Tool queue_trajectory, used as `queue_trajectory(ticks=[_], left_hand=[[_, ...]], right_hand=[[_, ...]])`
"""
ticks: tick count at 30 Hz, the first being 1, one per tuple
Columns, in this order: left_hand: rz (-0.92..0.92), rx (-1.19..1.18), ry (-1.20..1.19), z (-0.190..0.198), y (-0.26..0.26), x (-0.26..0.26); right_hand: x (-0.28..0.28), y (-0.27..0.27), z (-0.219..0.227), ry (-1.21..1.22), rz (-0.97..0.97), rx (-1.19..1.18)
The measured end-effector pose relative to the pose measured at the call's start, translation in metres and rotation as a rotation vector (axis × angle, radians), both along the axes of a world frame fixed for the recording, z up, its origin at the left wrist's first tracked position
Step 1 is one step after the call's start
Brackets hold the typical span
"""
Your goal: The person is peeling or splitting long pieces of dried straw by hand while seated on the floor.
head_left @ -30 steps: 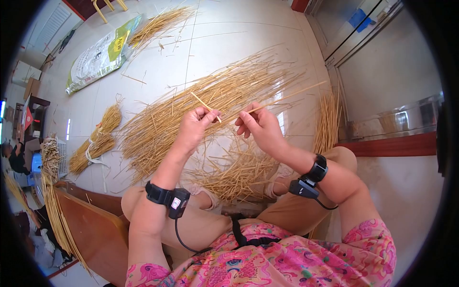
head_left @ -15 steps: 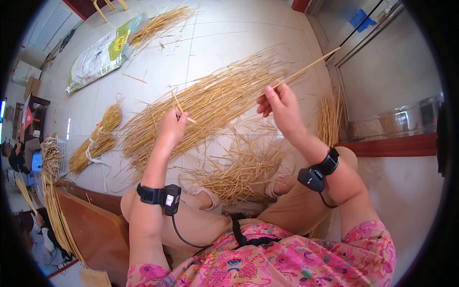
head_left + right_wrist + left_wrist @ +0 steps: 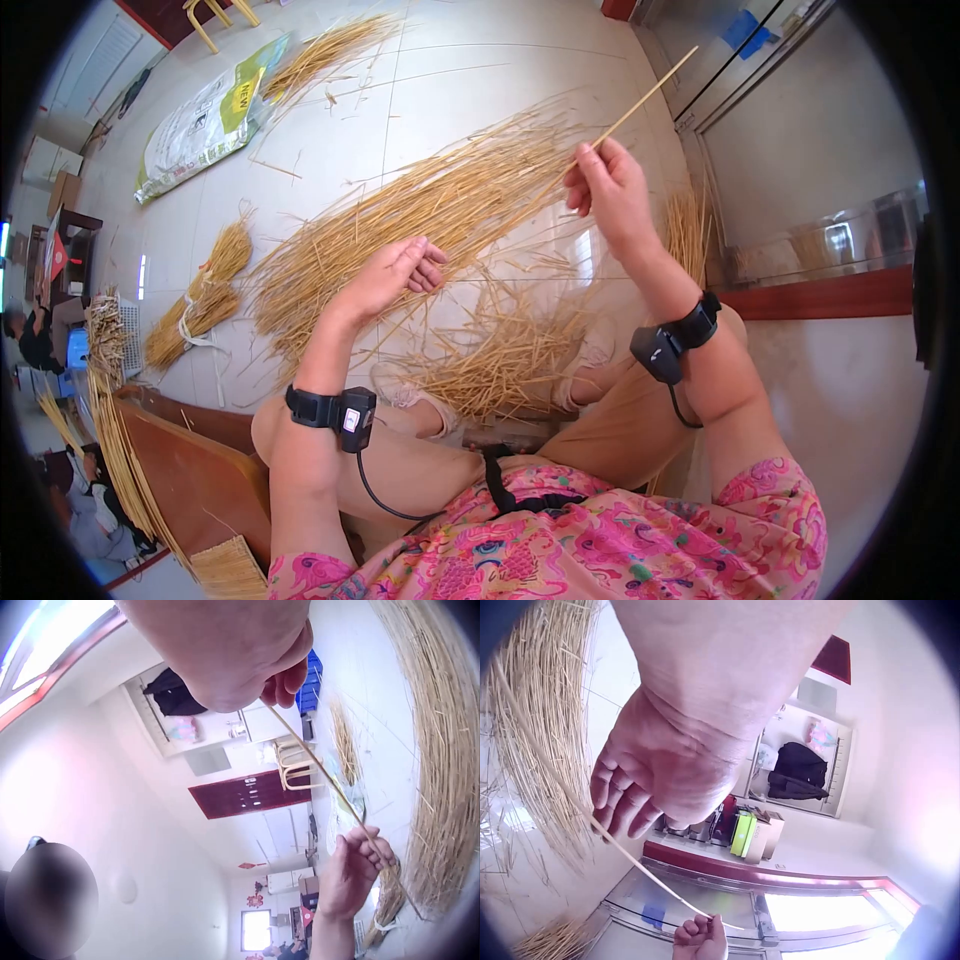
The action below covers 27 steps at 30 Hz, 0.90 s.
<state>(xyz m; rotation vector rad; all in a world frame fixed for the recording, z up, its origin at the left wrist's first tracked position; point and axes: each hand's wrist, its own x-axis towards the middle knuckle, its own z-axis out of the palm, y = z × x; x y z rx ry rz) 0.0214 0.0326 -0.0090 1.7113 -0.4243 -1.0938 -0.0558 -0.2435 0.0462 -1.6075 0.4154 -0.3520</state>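
My right hand (image 3: 616, 188) pinches a long straw stalk (image 3: 652, 95) between thumb and fingers, one end pointing up toward the metal door. In the left wrist view the stalk (image 3: 652, 875) runs from that hand past the fingertips of my left hand (image 3: 656, 776). My left hand (image 3: 392, 275) has relaxed fingers and grips nothing; in the right wrist view the stalk (image 3: 330, 780) crosses in line with its fingers. Beneath both hands, a broad layer of loose straw (image 3: 400, 215) lies on the tiles.
Short straw pieces (image 3: 490, 365) lie heaped between the shoes. A tied straw bundle (image 3: 215, 270) and a printed bag (image 3: 205, 125) are to the left. More stalks lean by the metal door (image 3: 820, 160). A brown wooden panel (image 3: 190, 460) stands near the left knee.
My left hand has let go of the short straw piece it held and moved slightly right. My right hand has moved up and right, now holding the stalk more steeply.
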Motion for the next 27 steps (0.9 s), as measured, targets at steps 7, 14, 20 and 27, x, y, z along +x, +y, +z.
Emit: queue_trajectory(ticks=[7, 14, 20, 27], left_hand=[[-0.090, -0.048, -0.120, 0.011, 0.004, -0.010], [0.018, -0.055, -0.126, 0.019, 0.007, 0.000], [0.456, -0.580, 0.105, 0.016, -0.023, 0.003], [0.446, -0.819, 0.300, 0.025, -0.045, 0.004]], right_hand=[[0.017, -0.074, 0.016, -0.155, -0.335, -0.005], [0.018, -0.088, 0.010, -0.159, -0.267, 0.115], [-0.002, 0.043, -0.025, 0.187, 0.500, -0.063], [-0.021, 0.097, -0.058, 0.253, 0.742, 0.074]])
